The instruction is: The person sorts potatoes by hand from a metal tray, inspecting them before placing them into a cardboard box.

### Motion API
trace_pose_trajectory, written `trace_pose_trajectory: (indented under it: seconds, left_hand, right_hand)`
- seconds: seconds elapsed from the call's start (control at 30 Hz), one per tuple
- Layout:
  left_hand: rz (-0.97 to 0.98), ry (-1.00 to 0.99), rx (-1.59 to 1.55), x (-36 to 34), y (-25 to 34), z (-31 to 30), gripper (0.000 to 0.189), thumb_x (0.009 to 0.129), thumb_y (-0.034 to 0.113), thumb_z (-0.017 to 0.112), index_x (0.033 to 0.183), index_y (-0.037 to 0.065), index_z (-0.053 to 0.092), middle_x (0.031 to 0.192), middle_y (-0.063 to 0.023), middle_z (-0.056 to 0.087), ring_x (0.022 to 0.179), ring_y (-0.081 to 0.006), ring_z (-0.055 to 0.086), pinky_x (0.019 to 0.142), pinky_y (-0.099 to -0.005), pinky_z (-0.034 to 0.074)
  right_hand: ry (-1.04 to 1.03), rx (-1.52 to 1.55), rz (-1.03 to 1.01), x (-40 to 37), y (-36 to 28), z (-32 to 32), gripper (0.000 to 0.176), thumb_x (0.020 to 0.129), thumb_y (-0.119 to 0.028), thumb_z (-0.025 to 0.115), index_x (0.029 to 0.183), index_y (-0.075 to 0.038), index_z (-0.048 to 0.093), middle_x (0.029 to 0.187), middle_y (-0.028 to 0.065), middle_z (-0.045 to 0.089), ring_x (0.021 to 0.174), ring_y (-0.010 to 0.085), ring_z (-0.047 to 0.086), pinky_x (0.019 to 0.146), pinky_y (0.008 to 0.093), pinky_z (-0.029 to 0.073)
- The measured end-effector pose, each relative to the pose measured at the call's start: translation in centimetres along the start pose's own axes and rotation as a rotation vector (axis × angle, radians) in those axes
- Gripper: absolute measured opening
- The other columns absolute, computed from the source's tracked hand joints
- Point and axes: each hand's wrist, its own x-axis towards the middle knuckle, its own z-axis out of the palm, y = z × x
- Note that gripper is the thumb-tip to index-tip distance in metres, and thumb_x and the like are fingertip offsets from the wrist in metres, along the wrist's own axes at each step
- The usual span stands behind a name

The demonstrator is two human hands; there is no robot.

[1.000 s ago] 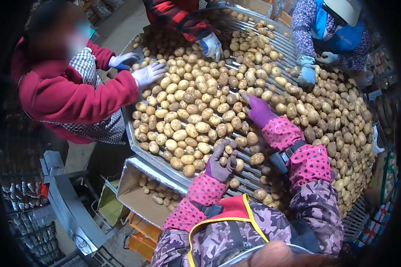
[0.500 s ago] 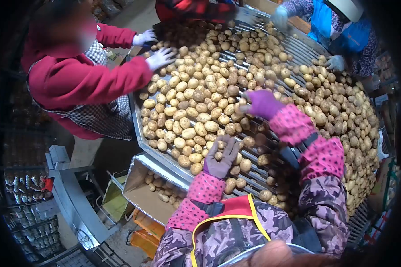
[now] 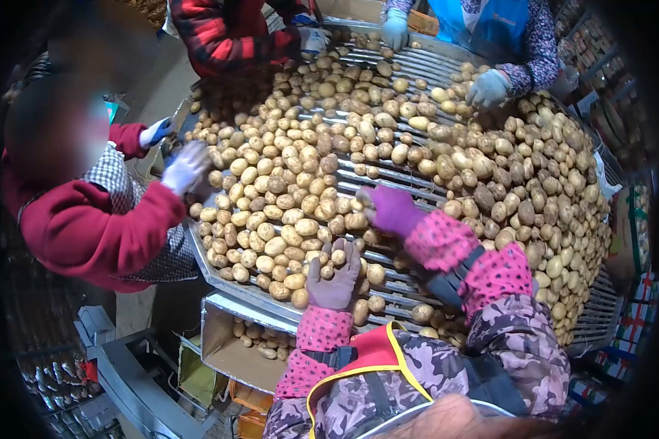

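Observation:
Potatoes [image 3: 293, 217] lie heaped over a slatted metal table [image 3: 403, 269]. My left hand [image 3: 334, 274], in a dull purple glove, rests palm up near the table's front edge with its fingers spread, and a small potato shows at its fingers. My right hand [image 3: 394, 210], in a brighter purple glove, is above the potatoes and bare slats, farther forward and to the right. Its fingers are bent at the edge of the pile; whether a potato is between them cannot be made out.
A person in a red top [image 3: 110, 227] stands at the left, one in red plaid [image 3: 234, 40] at the far side, one in a blue apron [image 3: 483, 25] at the far right. A box [image 3: 223, 347] with potatoes sits below the front edge.
The view has shifted, showing more of the far workers. My left hand now has a small potato at its fingers. The red-sleeved person's hands are drawn back toward the table's left edge.

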Motion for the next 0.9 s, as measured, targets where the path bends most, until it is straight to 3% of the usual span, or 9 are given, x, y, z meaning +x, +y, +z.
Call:
trace_pose_trajectory:
  seconds: [0.13,0.2,0.27,0.33,0.47,0.57,0.7,0.83,0.9]
  left_hand:
    - [-0.105,-0.129,0.086,-0.1,-0.6,-0.9,0.05,0.1,0.037,0.053,0.142,0.01,0.054,0.157,-0.018,0.042,0.144,-0.0425,0.04,0.116,-0.067,0.032]
    - [-0.106,-0.086,0.082,-0.3,-0.7,-1.0,0.05,0.102,0.038,0.049,0.143,0.01,0.053,0.156,-0.0181,0.044,0.144,-0.0424,0.04,0.113,-0.0661,0.036]
    - [-0.16,-0.119,0.061,-0.1,-0.2,-1.4,0.051,0.105,0.039,0.043,0.146,0.01,0.05,0.155,-0.0183,0.045,0.144,-0.0416,0.041,0.111,-0.0653,0.041]
    - [-0.175,-0.106,0.048,-0.3,-0.4,-1.0,0.052,0.105,0.04,0.043,0.147,0.01,0.049,0.155,-0.0189,0.046,0.143,-0.042,0.043,0.109,-0.0641,0.043]
    - [-0.209,-0.084,0.076,-1.3,-0.5,-0.9,0.052,0.106,0.04,0.042,0.148,0.01,0.049,0.153,-0.0207,0.047,0.136,-0.0428,0.049,0.104,-0.0606,0.049]
    - [-0.219,-0.116,0.157,-2.1,-0.8,-0.7,0.052,0.107,0.038,0.04,0.149,0.008,0.047,0.153,-0.0205,0.048,0.133,-0.0416,0.051,0.103,-0.0564,0.051]
    - [-0.305,-0.184,0.206,-2.5,-1.1,-1.3,0.056,0.107,0.039,0.039,0.152,0.006,0.044,0.155,-0.0186,0.044,0.132,-0.0399,0.051,0.102,-0.0524,0.052]
    - [-0.315,-0.201,0.186,-2.1,-1.1,-2.1,0.054,0.107,0.04,0.041,0.151,0.007,0.045,0.154,-0.0191,0.045,0.133,-0.04,0.051,0.104,-0.0535,0.051]
    - [-0.275,-0.168,0.185,-2.3,-0.9,-1.8,0.052,0.107,0.041,0.042,0.148,0.009,0.048,0.152,-0.0196,0.047,0.134,-0.0405,0.05,0.107,-0.0553,0.048]
  right_hand:
    - [-0.027,0.287,-0.191,-7.2,-1.4,-0.8,0.055,0.086,-0.046,0.072,0.133,-0.017,0.064,0.106,0.0192,0.072,0.096,0.0364,0.07,0.085,0.0446,0.055]
    - [0.028,0.232,0.147,-7.5,1.1,-4.5,0.041,0.088,-0.04,0.071,0.121,-0.016,0.071,0.1,0.0178,0.073,0.095,0.0351,0.071,0.083,0.0448,0.056]
    - [-0.095,-0.506,0.266,-6.0,7.2,-5.2,0.024,0.081,-0.027,0.073,0.102,-0.018,0.08,0.087,0.0153,0.073,0.081,0.0321,0.072,0.074,0.0434,0.057]
    - [-0.106,-0.771,0.229,-6.3,12.3,-4.3,0.022,0.08,-0.027,0.073,0.097,-0.015,0.08,0.082,0.0108,0.074,0.082,0.0308,0.074,0.072,0.0452,0.058]
    - [-0.428,-0.701,0.396,-3.5,12.3,-3.6,0.02,0.085,-0.028,0.071,0.095,-0.013,0.08,0.098,0.0098,0.076,0.098,0.0311,0.074,0.078,0.0467,0.057]
    - [-0.071,-0.782,0.44,-4.7,11.7,0.0,0.018,0.089,-0.025,0.068,0.099,-0.016,0.079,0.103,0.0089,0.076,0.102,0.0301,0.073,0.08,0.046,0.056]
    - [-0.098,-0.673,0.674,-4.1,9.9,0.1,0.025,0.093,-0.021,0.061,0.115,-0.019,0.072,0.107,0.0069,0.076,0.104,0.0285,0.073,0.082,0.0448,0.055]
    - [0.201,-0.472,0.727,-3.5,10.5,0.3,0.018,0.091,-0.019,0.062,0.106,-0.015,0.073,0.103,0.0119,0.076,0.099,0.0301,0.074,0.086,0.0467,0.054]
    - [0.202,-0.247,0.565,-4.0,9.3,-0.3,0.018,0.092,-0.018,0.062,0.105,-0.009,0.071,0.101,0.0146,0.075,0.097,0.0318,0.073,0.087,0.0448,0.055]
